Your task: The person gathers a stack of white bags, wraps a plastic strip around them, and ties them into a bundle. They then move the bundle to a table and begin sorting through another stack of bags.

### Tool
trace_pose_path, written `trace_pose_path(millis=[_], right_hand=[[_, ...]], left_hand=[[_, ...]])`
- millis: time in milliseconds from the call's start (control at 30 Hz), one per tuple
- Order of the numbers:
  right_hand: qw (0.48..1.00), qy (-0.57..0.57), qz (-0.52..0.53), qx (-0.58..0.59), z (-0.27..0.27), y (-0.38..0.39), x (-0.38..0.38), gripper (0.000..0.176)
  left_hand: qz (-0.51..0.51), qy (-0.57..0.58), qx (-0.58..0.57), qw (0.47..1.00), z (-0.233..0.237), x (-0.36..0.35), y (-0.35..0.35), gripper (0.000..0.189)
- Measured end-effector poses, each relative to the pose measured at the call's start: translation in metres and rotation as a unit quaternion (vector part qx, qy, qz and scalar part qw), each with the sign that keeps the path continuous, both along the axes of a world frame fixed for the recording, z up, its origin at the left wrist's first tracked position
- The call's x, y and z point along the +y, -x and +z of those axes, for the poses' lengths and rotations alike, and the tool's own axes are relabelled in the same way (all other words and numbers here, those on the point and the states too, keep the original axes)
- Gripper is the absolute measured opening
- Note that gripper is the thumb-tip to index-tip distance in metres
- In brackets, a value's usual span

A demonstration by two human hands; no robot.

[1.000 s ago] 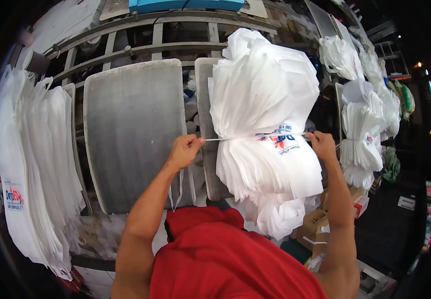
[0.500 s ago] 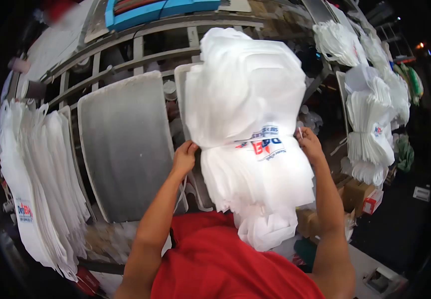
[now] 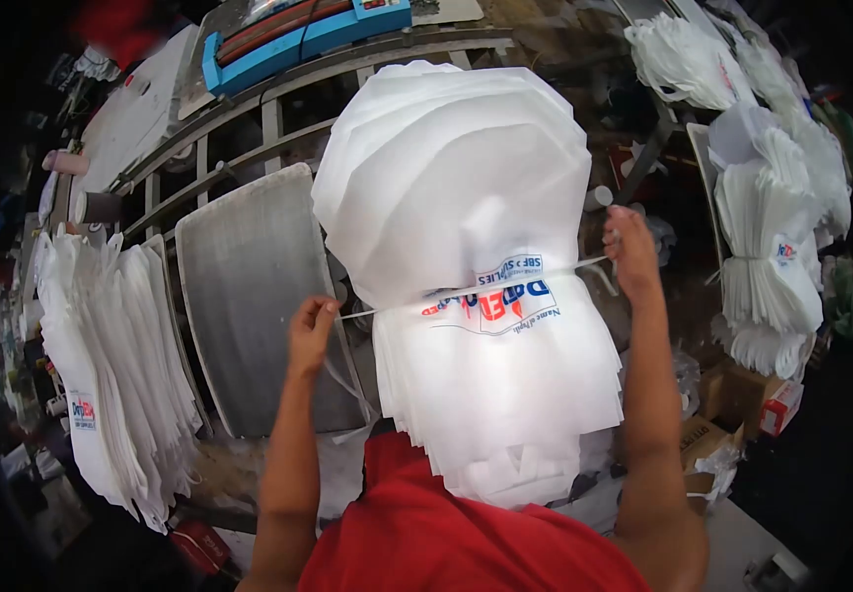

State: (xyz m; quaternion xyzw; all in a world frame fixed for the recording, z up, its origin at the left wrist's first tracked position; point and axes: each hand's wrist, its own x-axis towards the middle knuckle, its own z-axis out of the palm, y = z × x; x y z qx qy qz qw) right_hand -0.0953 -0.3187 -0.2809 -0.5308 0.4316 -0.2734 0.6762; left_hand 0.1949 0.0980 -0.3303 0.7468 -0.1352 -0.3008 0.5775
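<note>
A thick stack of white printed fabric bags (image 3: 485, 395) lies in front of me, fanned out at both ends. A thin white strip (image 3: 592, 261) runs across its middle, over the blue and red print, and cinches the stack. My left hand (image 3: 312, 331) pinches one end of the strip just off the stack's left side. Off the right side, my right hand (image 3: 631, 247) is closed on the other end and sits higher. Both ends look taut. The back of the stack is hidden.
A grey flat panel (image 3: 254, 306) stands left of the stack on a metal rack (image 3: 273, 123). White bags hang at the far left (image 3: 115, 385), and tied bundles (image 3: 767, 237) sit at the right. A blue frame (image 3: 308, 39) is at the back, cardboard boxes (image 3: 732, 395) at lower right.
My hands have moved apart, left hand leftward and right hand upward, drawing the strip out on both sides. The stack's upper part has spread into a fan.
</note>
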Motion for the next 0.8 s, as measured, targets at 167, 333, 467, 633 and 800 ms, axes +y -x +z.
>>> trace_pose_path(millis=[167,333,467,633,800], right_hand=[[0.979,0.154,0.071,0.11,0.028,-0.003,0.002,0.033],[0.86,0.411,0.223,0.206,0.075,-0.006,0.043,0.025],[0.792,0.477,0.313,0.22,0.119,-0.013,0.065,0.017],[0.8,0.436,0.328,0.251,0.182,-0.041,0.086,0.018],[0.887,0.265,0.362,0.113,0.219,-0.09,0.121,0.029]], left_hand=[[-0.121,-0.068,-0.022,0.99,0.01,0.008,-0.019,0.02],[-0.114,0.047,0.099,0.987,0.026,0.007,-0.02,0.022],[-0.032,0.283,0.211,0.935,0.101,-0.026,0.02,0.02],[-0.059,0.42,0.339,0.84,0.071,-0.034,0.017,0.022],[-0.026,0.336,0.261,0.905,0.013,-0.048,0.022,0.021]])
